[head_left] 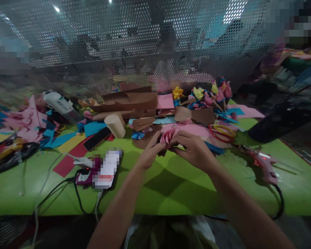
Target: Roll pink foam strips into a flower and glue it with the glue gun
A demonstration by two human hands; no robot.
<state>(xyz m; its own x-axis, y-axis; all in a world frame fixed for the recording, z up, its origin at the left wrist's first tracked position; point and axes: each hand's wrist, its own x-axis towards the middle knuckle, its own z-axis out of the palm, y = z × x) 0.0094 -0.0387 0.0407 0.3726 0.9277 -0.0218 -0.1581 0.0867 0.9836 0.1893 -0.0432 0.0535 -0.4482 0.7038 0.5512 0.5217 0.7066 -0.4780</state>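
Above the green table, both of my hands hold a pink pleated paper flower. My left hand grips it from the left, its fingers closed at the edge. From the other side, my right hand pinches its folds between thumb and fingers. Something brown shows just beneath the pink layers, partly hidden by the fingers. Behind the hands lie pink paper sheets and a crumpled blue foil piece. Scissors with red and yellow handles rest to the right of my right hand.
A pink glue gun with a black cord lies on the green table at right. A phone sits on a purple power strip at left. Behind are a cream roll, brown paper, paper flowers and a perforated screen.
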